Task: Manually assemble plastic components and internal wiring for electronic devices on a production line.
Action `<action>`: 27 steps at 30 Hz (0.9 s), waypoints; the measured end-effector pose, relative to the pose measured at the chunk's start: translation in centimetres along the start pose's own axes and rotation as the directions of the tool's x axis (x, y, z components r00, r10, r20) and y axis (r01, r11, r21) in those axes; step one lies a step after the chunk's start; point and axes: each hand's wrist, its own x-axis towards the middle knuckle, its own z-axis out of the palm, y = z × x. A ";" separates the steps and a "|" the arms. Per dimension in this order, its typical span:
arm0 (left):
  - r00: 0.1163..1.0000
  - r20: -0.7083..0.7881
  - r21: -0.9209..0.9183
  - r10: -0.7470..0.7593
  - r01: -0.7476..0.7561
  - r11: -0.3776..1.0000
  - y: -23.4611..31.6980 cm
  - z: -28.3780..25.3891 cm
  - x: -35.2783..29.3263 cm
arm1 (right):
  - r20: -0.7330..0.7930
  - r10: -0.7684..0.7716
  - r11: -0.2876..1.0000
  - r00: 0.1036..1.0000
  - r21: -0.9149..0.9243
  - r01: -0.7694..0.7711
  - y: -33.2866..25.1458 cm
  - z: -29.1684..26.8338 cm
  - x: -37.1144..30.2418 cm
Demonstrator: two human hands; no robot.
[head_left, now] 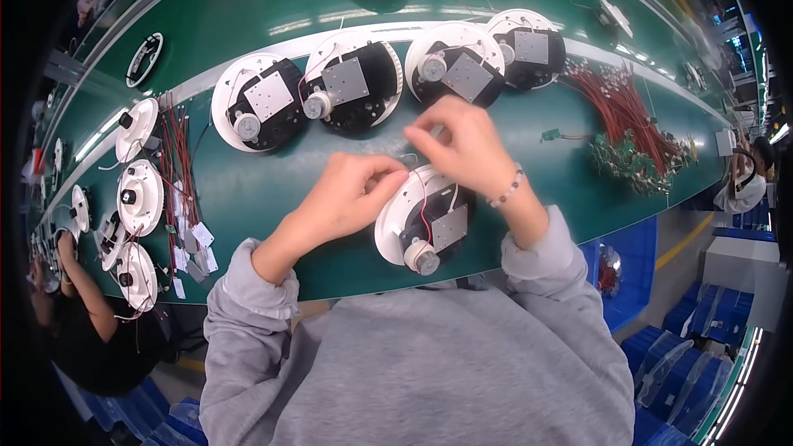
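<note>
A round white-and-black device base (388,231) lies on the green bench right in front of me. On it are a small motor (424,259) with a clear cap and a grey metal plate (451,227). A red wire (424,208) curves from the motor up to the far rim. There my left hand (351,194) pinches thumb and forefinger at the wire's upper end. Just above the same rim, my right hand (467,144) is closed, thumb against curled fingers. Anything inside that pinch is too small to make out.
Several similar bases (351,87) stand in a row beyond my hands. Bundled red wires with green circuit boards (636,157) lie to the right. At left are white discs (140,198), more wires and metal plates (201,235). A co-worker's arm (87,289) reaches in at far left.
</note>
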 end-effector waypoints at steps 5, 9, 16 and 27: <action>1.000 -0.001 -0.028 -0.022 0.022 0.999 -0.3 0.1 -0.3 | 0.104 0.163 0.915 0.981 -0.388 -0.111 -1.0 -0.8 0.5; 0.995 0.045 -0.020 -0.091 0.092 0.996 0.9 0.1 -0.3 | 0.539 0.129 0.992 0.833 -0.071 -0.108 -1.1 -0.7 1.4; 0.995 0.061 -0.117 -0.079 0.086 0.989 0.4 0.7 -0.4 | 0.301 -0.071 0.928 0.951 0.369 -0.047 -0.6 -0.1 0.1; 0.954 0.181 -0.375 -0.239 0.291 0.880 -0.1 0.7 -0.7 | 0.011 -0.036 0.998 0.999 0.045 0.035 -3.5 -4.1 -5.9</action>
